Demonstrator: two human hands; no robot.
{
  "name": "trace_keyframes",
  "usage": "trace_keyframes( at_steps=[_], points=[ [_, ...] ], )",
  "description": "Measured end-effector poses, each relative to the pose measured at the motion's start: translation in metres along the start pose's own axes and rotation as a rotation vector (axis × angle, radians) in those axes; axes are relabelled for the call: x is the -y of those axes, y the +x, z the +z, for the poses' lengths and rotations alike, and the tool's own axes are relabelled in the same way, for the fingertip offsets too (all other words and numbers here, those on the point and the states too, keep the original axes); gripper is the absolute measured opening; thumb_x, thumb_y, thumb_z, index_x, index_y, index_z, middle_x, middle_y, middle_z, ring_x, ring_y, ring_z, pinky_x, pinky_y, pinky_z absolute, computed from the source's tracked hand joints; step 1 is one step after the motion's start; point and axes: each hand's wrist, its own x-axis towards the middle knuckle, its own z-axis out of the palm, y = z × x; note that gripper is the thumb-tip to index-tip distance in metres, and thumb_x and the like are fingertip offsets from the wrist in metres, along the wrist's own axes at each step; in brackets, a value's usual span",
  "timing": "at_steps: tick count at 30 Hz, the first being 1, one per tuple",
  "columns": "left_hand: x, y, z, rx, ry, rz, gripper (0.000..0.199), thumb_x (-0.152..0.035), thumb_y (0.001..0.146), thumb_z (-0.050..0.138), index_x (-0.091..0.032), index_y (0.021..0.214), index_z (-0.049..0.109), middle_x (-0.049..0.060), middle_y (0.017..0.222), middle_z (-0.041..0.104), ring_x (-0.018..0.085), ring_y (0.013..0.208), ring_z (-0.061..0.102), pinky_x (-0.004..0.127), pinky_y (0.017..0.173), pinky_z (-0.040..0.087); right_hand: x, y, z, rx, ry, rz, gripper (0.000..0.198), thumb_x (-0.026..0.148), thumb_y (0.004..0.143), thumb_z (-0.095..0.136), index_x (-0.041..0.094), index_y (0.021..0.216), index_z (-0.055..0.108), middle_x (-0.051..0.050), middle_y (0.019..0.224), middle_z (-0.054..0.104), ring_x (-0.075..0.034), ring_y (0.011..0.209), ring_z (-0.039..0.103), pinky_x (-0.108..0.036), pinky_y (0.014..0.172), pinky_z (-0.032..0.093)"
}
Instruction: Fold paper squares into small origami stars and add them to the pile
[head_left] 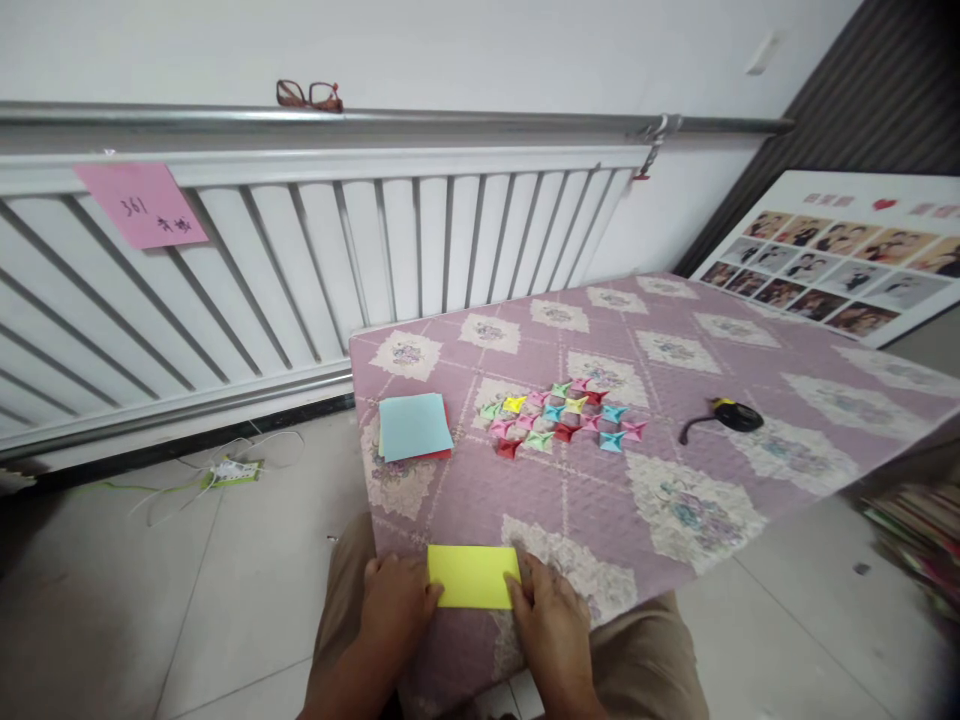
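Observation:
A yellow sheet of paper (474, 577), oblong in shape, lies at the near edge of the table between my hands. My left hand (397, 605) grips its left edge, thumb on top and the other fingers curled. At the right edge, my right hand (551, 610) pinches the sheet the same way. Farther back on the left is a stack of square paper (415, 428), light blue on top with red and pale green edges showing beneath. Several small folded paper pieces (564, 432) in pink, red, green, yellow and blue stand in rows right of the stack.
A purple flowered cloth (480, 500) covers the table. On its right side lies a dark object with a strap (739, 415). A white radiator (450, 240) runs behind, with glasses (309, 96) on the pipe above. A photo board (840, 250) leans at the right. A power strip (234, 472) lies on the floor.

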Motion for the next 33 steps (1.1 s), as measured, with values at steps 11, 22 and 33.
trace_keyframes(
  at_steps=[11, 22, 33],
  points=[
    [0.023, 0.005, 0.034, -0.297, 0.092, 0.291, 0.03, -0.025, 0.089, 0.052, -0.026, 0.119, 0.057, 0.007, 0.114, 0.059, 0.025, 0.103, 0.052, 0.041, 0.09, 0.034, 0.0, -0.001, 0.0, -0.051, -0.023, -0.06, 0.037, 0.03, 0.087, 0.051, 0.023, 0.123, 0.055, -0.007, 0.096, 0.068, -0.026, 0.093, 0.06, -0.038, 0.079, 0.041],
    [0.018, 0.015, 0.02, -0.25, 0.315, 0.921, 0.027, -0.035, 0.097, 0.039, -0.037, 0.12, 0.052, 0.003, 0.108, 0.054, 0.02, 0.097, 0.047, 0.04, 0.092, 0.032, -0.01, 0.001, -0.005, -0.232, 0.032, -0.168, 0.026, 0.026, 0.09, 0.043, 0.016, 0.109, 0.058, -0.01, 0.093, 0.068, -0.024, 0.085, 0.061, -0.037, 0.076, 0.045],
    [0.019, 0.016, 0.02, -0.19, 0.332, 0.911, 0.023, -0.036, 0.096, 0.042, -0.032, 0.109, 0.061, 0.004, 0.108, 0.053, 0.02, 0.099, 0.045, 0.039, 0.094, 0.03, 0.02, -0.046, 0.015, -0.239, 0.08, -0.582, 0.032, 0.014, 0.09, 0.037, 0.021, 0.113, 0.059, -0.004, 0.105, 0.069, -0.016, 0.099, 0.061, -0.033, 0.095, 0.04]
  ],
)
